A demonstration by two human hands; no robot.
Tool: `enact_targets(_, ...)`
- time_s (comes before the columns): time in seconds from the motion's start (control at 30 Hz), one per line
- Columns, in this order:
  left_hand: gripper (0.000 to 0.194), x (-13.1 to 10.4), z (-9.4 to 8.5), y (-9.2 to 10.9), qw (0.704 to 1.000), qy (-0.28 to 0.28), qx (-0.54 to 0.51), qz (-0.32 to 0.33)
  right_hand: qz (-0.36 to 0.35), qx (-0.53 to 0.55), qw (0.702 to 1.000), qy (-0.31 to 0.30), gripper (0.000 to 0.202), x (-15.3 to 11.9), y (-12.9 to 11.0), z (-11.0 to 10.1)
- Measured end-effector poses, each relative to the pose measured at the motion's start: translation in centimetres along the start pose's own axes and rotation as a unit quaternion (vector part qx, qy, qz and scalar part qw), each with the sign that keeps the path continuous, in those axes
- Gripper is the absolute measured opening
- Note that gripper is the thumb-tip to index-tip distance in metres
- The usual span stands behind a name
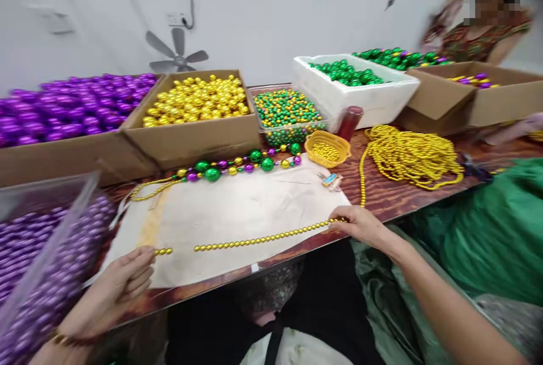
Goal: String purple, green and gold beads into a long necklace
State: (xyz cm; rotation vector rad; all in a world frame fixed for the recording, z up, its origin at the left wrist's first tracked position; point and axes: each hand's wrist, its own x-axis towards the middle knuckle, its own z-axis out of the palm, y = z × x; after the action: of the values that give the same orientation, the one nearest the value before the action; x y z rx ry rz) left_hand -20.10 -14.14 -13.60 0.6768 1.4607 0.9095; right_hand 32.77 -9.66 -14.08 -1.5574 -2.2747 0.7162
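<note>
With our left hand [127,277] we are pinching a short piece of gold beads [164,252]; with our right hand [360,224] we are gripping one end of a longer gold string [263,239]. Both are stretching over the white cloth [229,206], facing ends apart.

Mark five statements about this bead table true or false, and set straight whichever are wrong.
1. The right hand holds a gold bead strand. True.

2. The left hand holds a green bead. False: the left hand pinches a short gold length.

3. Those two gold pieces touch each other. False: a gap shows between them, with pale cloth visible.

4. The white foam box contains green balls. True.

5. The yellow basket contains purple beads. False: its contents are small yellow beads.
</note>
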Motion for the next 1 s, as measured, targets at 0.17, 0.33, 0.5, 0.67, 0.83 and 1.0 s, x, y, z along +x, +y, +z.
enact_targets(0.17,0.037,-0.7,-4.3,-2.1,0.997,0.029,-0.069,-0.004,-0.065,-0.047,0.996,-0.049,0.026,1.5,-1.6,4.5)
enact_targets(0.33,0.029,-1.7,-6.8,-3.9,0.998,0.003,-0.063,-0.024,-0.105,-0.137,0.983,-0.062,0.019,3.8,-4.4,7.3)
enact_targets(0.5,0.027,-2.7,-6.7,-4.4,0.999,0.020,-0.029,-0.003,-0.130,-0.169,0.976,-0.040,0.014,5.1,-7.4,8.7)
enact_targets(0.67,0.029,-3.3,-6.0,-3.9,1.000,0.013,-0.023,0.012,-0.190,-0.101,0.976,-0.046,0.015,6.2,-11.7,11.3)
enact_targets(0.83,0.027,-4.1,-4.8,-3.3,1.000,-0.016,-0.004,0.012,-0.259,0.032,0.964,-0.053,0.017,8.5,-18.9,15.0)
enact_targets(1.0,0.028,-5.2,-2.6,-1.8,0.999,-0.041,-0.003,0.028,-0.298,0.169,0.936,-0.076,0.029,11.3,-25.8,18.7)
